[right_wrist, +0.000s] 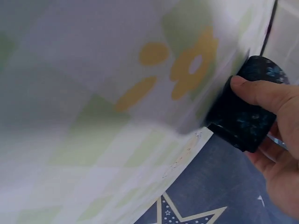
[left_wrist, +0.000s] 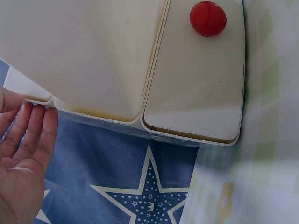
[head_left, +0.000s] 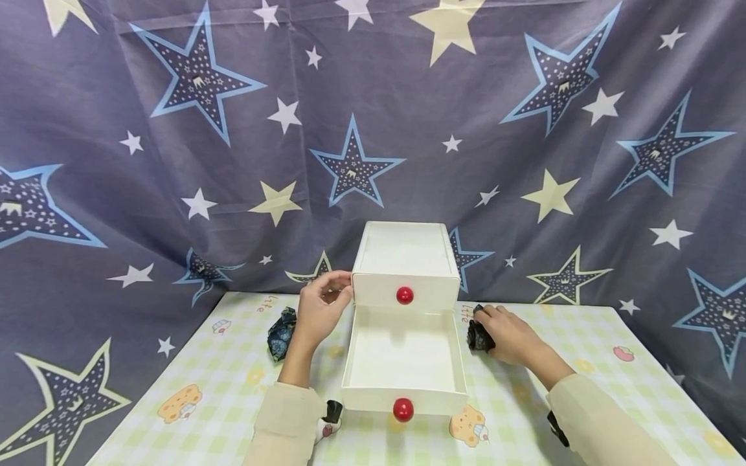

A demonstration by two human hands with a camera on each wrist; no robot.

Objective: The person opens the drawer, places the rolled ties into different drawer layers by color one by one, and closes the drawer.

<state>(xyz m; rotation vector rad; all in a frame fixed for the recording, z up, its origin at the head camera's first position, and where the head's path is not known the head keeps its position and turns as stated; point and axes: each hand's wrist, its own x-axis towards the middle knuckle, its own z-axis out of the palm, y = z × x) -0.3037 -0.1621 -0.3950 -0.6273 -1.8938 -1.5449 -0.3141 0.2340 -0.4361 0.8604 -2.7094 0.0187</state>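
Note:
A white two-drawer cabinet (head_left: 405, 249) stands at the middle of the table. Its upper drawer is closed and carries a red knob (head_left: 405, 296) (left_wrist: 208, 18). The lower drawer (head_left: 373, 396) is pulled out toward me, with a red knob (head_left: 403, 409) on its front and nothing showing inside. My left hand (head_left: 325, 303) (left_wrist: 23, 158) rests with straight fingers against the cabinet's left side. To the right of the drawer, my right hand (head_left: 506, 333) (right_wrist: 275, 140) grips a dark patterned rolled cloth (head_left: 478, 336) (right_wrist: 245, 109) on the table.
A second dark cloth bundle (head_left: 282, 333) lies left of my left wrist. A small black-and-white item (head_left: 331, 417) sits by my left sleeve, and a dark item (head_left: 556, 427) by my right sleeve. A checked tablecloth (head_left: 612, 388) covers the table; a star curtain (head_left: 175, 162) hangs behind.

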